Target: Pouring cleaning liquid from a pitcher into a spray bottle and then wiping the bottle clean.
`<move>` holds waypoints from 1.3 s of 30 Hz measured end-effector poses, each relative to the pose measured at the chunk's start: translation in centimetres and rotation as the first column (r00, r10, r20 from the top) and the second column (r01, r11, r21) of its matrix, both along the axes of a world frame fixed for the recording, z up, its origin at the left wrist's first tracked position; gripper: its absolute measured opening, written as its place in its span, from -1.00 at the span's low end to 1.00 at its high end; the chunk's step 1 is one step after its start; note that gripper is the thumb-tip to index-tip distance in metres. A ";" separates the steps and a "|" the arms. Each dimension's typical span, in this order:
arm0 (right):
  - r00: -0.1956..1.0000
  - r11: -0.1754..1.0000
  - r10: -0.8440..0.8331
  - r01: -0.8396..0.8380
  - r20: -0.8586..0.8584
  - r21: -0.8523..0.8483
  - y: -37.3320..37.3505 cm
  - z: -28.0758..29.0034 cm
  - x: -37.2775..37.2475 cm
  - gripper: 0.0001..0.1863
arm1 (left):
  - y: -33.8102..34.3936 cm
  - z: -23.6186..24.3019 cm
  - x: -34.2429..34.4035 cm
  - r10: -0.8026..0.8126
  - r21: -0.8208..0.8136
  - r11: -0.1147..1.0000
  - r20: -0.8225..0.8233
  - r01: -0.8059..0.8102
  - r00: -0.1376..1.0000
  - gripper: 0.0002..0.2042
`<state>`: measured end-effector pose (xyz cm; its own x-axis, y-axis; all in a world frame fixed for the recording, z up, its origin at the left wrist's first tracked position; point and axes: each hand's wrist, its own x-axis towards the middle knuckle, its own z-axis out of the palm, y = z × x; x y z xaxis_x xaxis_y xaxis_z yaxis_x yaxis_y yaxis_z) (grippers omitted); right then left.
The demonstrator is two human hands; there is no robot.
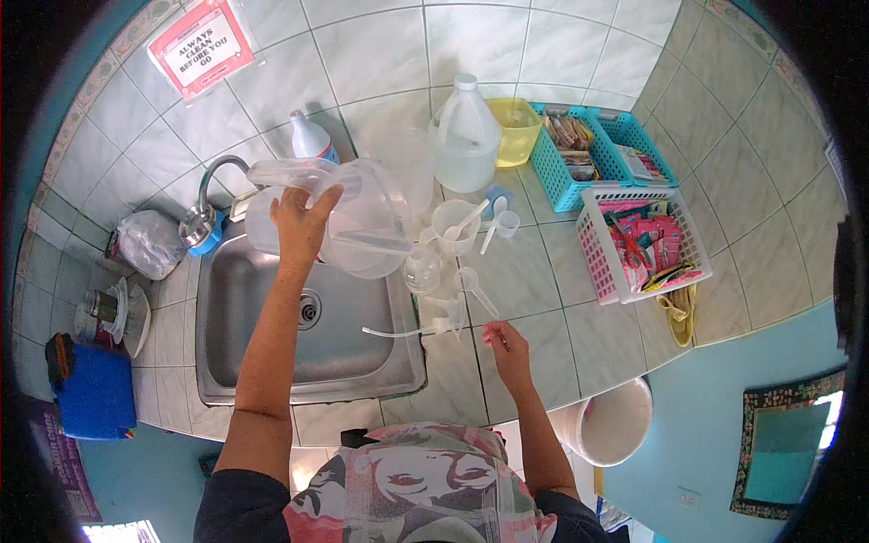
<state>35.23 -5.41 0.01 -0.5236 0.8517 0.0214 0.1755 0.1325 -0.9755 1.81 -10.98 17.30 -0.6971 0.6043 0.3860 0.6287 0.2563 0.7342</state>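
Above the far side of the sink, my left hand (306, 222) grips a long clear plastic container (299, 174). Behind and beside it are translucent plastic vessels, among them a large round tub (369, 258); their outlines overlap. My right hand (510, 357) hangs over the counter's front part with its fingers curled together; whatever they hold, if anything, is hidden. Just left of it lies a white pump head (445, 324) with a long tube. A small clear bottle (421, 270), a clear scoop (468, 279) and a cup (455, 220) with a white spoon stand close by.
A steel sink (407, 366) is set into the tiled counter. Along the back stand a white bottle (310, 138), a large jug (466, 136) of clear liquid and a yellow tub (513, 131). Blue baskets (561, 195) and a white basket (593, 262) of packets fill the right.
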 end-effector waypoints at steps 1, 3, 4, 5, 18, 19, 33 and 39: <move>1.000 1.000 -0.001 0.001 0.001 -0.001 0.0 0.1 0.0 -0.87 | 0.1 0.1 0.2 -0.001 -0.001 1.000 0.001 0.001 1.000 -0.57; 1.000 1.000 -0.015 0.015 -0.025 -0.025 -0.2 0.4 0.0 -0.87 | 0.3 0.4 0.7 0.006 0.092 0.996 -0.087 0.002 0.996 -0.60; 1.000 1.000 -0.014 0.013 -0.025 -0.026 -0.2 0.3 0.0 -0.87 | 0.2 0.1 0.6 0.007 0.091 0.996 -0.087 0.001 0.996 -0.60; 1.000 1.000 -0.003 0.003 -0.027 0.001 -0.1 0.3 0.0 -0.87 | 0.2 -0.4 0.1 0.011 0.083 0.997 -0.015 -0.009 1.000 -0.58; 0.949 0.897 0.000 -0.138 0.314 0.419 -0.2 0.6 -2.1 -0.69 | -2.0 -6.1 -5.4 -0.351 0.593 0.713 0.763 -0.374 0.542 -0.48; 0.947 0.898 -0.001 -0.141 0.321 0.418 -0.1 0.8 -2.6 -0.69 | -1.8 -7.0 -5.3 -0.308 0.591 0.651 0.779 -0.475 0.547 -0.47; 0.825 0.632 0.191 -0.519 0.532 0.576 -0.1 0.0 -5.6 -0.60 | -3.9 -18.0 -5.6 -0.327 0.487 0.514 0.872 -0.707 0.363 -0.43; 0.813 0.647 0.384 -0.576 0.439 0.500 2.8 12.4 -5.5 -0.58 | -4.1 -19.4 -6.6 -0.368 0.543 0.543 0.840 -0.641 0.399 -0.38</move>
